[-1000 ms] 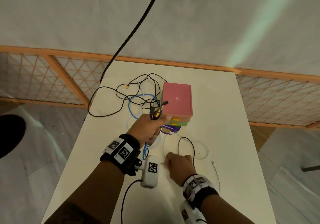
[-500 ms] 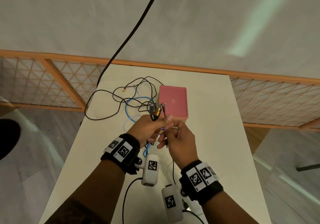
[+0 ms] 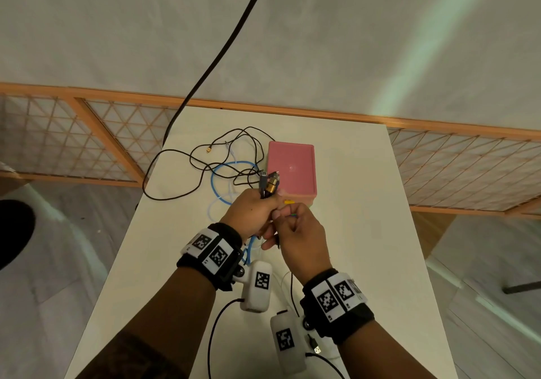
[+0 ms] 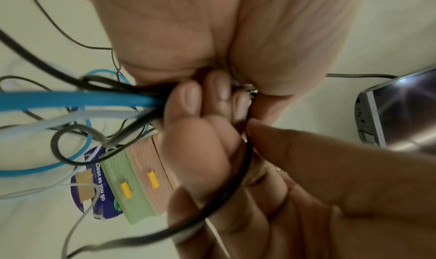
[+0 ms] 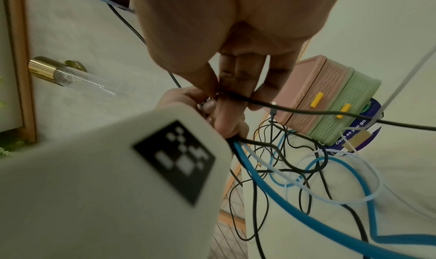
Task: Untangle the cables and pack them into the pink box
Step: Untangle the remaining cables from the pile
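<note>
Since a second ago the right hand (image 3: 295, 233) has come up off the table's near middle and joined the left hand (image 3: 251, 213) above the table (image 3: 351, 261), just in front of the pink box (image 3: 292, 168); the head view has also shifted so the box sits closer to the table's centre line.

The left hand is closed in a fist around a bundle of cable ends, whose plugs (image 3: 270, 184), one of them brass-coloured, stick up out of the top of the fist. From under the fist a blue cable (image 4: 70, 99), a white cable (image 4: 59, 122) and thin black cables trail down to the table. The right hand's thumb and fingers are curled and pinch a black cable (image 5: 283, 108) right beside the left hand's fingers (image 4: 188, 98); that cable loops around below the right palm in the left wrist view.

The pink box stands toward the table's far edge, closed, stacked on a green box (image 5: 349, 102), each with a yellow latch. A purple sticker (image 4: 99, 184) reading "Clean as you go" lies on the table beside the boxes. The rest of the tangle, a black cable loop (image 3: 181, 173) and blue coils (image 3: 222, 179), lies at the table's far left corner, left of the box.
</note>
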{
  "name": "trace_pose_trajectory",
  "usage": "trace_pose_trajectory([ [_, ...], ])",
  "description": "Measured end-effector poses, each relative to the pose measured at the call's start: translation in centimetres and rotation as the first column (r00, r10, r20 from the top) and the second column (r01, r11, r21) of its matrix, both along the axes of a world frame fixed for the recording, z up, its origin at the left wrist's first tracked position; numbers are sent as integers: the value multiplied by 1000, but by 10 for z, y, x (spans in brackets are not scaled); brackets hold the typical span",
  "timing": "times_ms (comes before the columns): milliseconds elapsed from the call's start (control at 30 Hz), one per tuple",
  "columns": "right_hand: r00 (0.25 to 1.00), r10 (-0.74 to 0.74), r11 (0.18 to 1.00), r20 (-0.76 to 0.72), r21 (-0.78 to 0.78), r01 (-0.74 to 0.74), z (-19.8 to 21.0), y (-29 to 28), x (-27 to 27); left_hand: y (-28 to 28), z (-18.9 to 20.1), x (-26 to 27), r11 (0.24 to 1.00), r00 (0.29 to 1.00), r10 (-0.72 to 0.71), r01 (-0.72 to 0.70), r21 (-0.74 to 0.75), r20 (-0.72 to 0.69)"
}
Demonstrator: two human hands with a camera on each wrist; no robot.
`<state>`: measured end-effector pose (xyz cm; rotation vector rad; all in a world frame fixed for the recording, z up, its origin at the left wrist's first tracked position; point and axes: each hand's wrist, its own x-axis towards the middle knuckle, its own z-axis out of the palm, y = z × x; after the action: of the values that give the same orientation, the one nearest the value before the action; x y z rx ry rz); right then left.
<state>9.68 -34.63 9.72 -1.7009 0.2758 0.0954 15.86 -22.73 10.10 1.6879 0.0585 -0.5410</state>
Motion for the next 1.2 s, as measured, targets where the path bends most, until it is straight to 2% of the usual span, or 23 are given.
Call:
trace_pose_trajectory([
  [133, 999, 32, 999, 25, -36, -31, -1, -1, -2, -5, 2, 2, 988, 990, 51, -69, 136, 134],
  [167, 998, 46, 997, 32, -62, -44, -1, -1, -3, -6, 2, 3, 987, 985, 81, -101, 125, 153],
  [200, 998, 56, 995, 37, -83, -52, -3, -2, -4, -7, 1, 2, 988, 982, 120, -132, 76, 144],
  [267, 996, 61, 993, 58, -105, -55, -8, -5, -4, -8, 1, 2, 965, 968, 238, -226, -133, 80],
  [300, 995, 72, 991, 66, -118, -64, -9, -8, -4, -8, 2, 1, 922, 953, 302, -285, -262, 27],
  [367, 991, 130, 977, 42, -177, -121, -10, -16, -2, -6, 7, 1, 787, 920, 380, -379, -486, -101],
  [400, 987, 159, 971, 9, -183, -154, -10, -20, -2, -3, 10, 2, 735, 913, 380, -397, -549, -150],
  [433, 984, 174, 971, -25, -164, -176, -10, -23, -3, 0, 13, 2, 721, 919, 354, -386, -576, -172],
  [467, 983, 175, 976, -54, -125, -181, -10, -26, -4, 3, 15, 3, 746, 938, 306, -344, -571, -166],
  [533, 984, 146, 989, -104, 27, -144, -11, -31, -4, 9, 18, 2, 876, 982, 175, -187, -445, -69],
  [600, 985, 84, 967, -149, 252, -45, -11, -36, -2, 14, 20, -4, 987, 996, 9, 6, -158, 91],
  [633, 984, 56, 934, -171, 356, 9, -8, -40, 1, 15, 19, -8, 995, 977, -102, 98, 33, 188],
  [667, 982, 37, 900, -187, 433, 49, -5, -46, 3, 17, 17, -12, 962, 941, -216, 159, 221, 261],
  [700, 980, 36, 874, -195, 481, 64, -2, -50, 6, 18, 13, -15, 915, 910, -298, 186, 358, 290],
  [733, 979, 49, 866, -196, 497, 56, 1, -53, 8, 20, 7, -17, 889, 903, -323, 186, 419, 283],
  [800, 979, 95, 875, -181, 485, 5, 3, -51, 7, 20, -3, -18, 917, 945, -224, 122, 379, 238],
  [900, 974, 168, 872, -155, 484, -73, 0, -40, 1, 9, -11, -13, 972, 987, 70, -100, 213, 145],
  [967, 965, 230, 873, -124, 464, -149, -1, -34, -3, 2, -8, -8, 959, 959, 269, -275, 70, 89],
  [1033, 955, 278, 890, -98, 400, -218, 1, -30, -7, 3, -4, -2, 921, 920, 387, -389, 27, 61],
  [1100, 952, 298, 914, -72, 310, -263, 4, -30, -9, 10, -1, 2, 931, 931, 365, -365, -10, 24],
  [1200, 956, 294, 935, -15, 212, -285, 1, -29, -8, 13, 4, -3, 991, 995, 95, -98, -93, -43],
])
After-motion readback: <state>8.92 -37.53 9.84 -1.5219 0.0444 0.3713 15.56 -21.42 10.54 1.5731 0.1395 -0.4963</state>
